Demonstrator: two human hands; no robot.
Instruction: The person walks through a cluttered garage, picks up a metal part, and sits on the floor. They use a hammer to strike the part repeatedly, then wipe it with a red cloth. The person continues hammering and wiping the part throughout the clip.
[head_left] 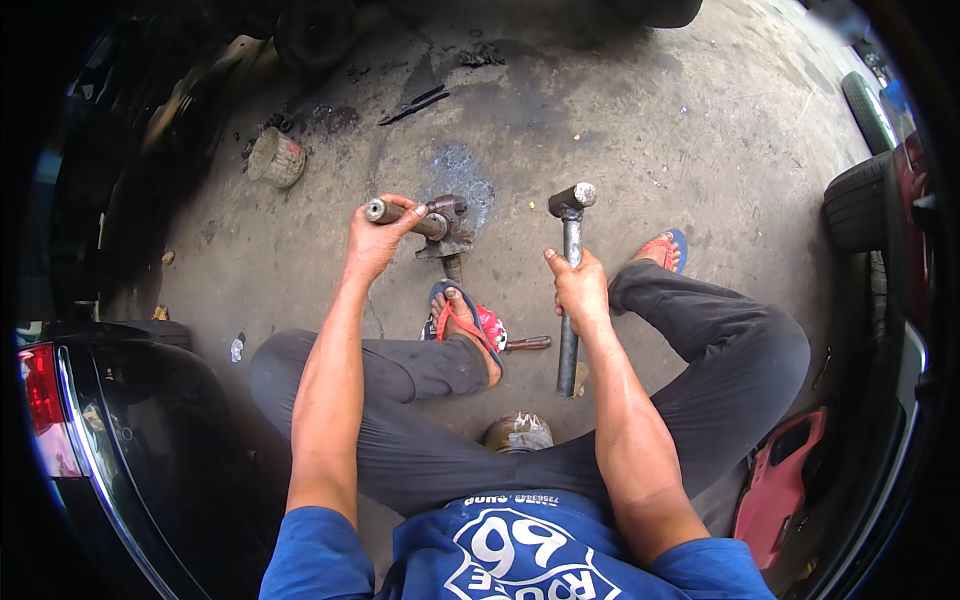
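Holds a metal rod (pixel 431 227) in the left hand (pixel 374 243), closed round it, far end at the rusty metal part (pixel 456 243) on the concrete floor (pixel 620 130), seemingly to steady both; grips a hammer (pixel 571 238) mid-handle in the right hand (pixel 582 288), perhaps for control; rests a sandalled foot (pixel 459 318) just beside the part, possibly bracing.

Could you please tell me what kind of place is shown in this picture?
Probably a vehicle repair workshop or yard: a car's red tail light shows at the left, a tyre at the right, and the right hand holds a hammer above the stained floor.
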